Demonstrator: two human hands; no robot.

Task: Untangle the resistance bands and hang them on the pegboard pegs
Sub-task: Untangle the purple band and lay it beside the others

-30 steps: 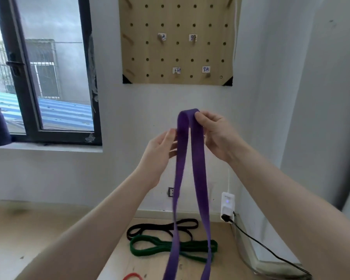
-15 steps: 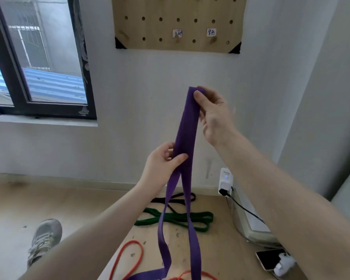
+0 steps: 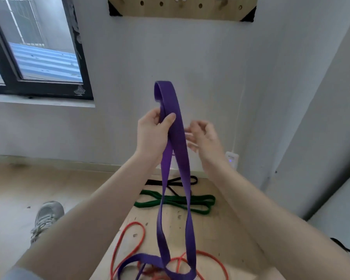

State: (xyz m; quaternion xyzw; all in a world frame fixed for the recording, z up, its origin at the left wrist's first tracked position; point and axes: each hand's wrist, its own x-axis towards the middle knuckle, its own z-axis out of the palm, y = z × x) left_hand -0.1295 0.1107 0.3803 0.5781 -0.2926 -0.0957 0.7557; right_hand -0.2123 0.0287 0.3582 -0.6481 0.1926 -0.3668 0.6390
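My left hand [image 3: 153, 134] grips a wide purple resistance band [image 3: 179, 150] just below its upper loop, thumb across the front. The band hangs down in two strands to the wooden board [image 3: 220, 235], where its lower end lies over a thin red band [image 3: 129, 245]. My right hand [image 3: 203, 138] hovers just right of the band with fingers loosely curled, holding nothing. A green band [image 3: 202, 203] and a black band [image 3: 156, 181] lie farther back on the board. Only the bottom edge of the pegboard [image 3: 182, 11] shows at the top, with its lowest pegs.
A dark-framed window [image 3: 38, 57] with a sill is on the left wall. A white plug-in device [image 3: 231, 158] with a cord sits low on the wall to the right. My shoe [image 3: 47, 217] stands on the floor at left. A grey wall panel rises on the right.
My right hand has let go of the band's top and dropped beside it. My left hand has risen and now holds the band near its top. The view tilted down.
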